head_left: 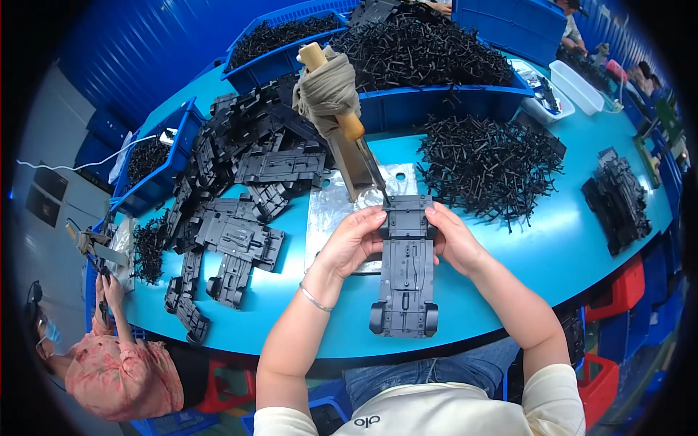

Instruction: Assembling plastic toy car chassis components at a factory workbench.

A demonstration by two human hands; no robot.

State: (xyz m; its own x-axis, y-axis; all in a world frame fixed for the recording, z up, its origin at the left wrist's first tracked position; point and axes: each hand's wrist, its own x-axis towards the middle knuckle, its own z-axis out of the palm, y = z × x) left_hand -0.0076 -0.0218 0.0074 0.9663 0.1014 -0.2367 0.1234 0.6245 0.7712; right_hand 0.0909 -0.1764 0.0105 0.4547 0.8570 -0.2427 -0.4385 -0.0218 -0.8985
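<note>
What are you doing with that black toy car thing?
A person holds a black plastic toy car chassis with both hands, left hand and right hand on its sides, over a metal plate on the blue table. More chassis lie piled at the left, small black parts at the right.

Bright, sharp; perhaps softer fisheye rim

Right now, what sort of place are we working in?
Probably a toy-car assembly line. Both hands hold a black car chassis, more chassis are piled on the blue bench, and bins hold small black parts.
</note>
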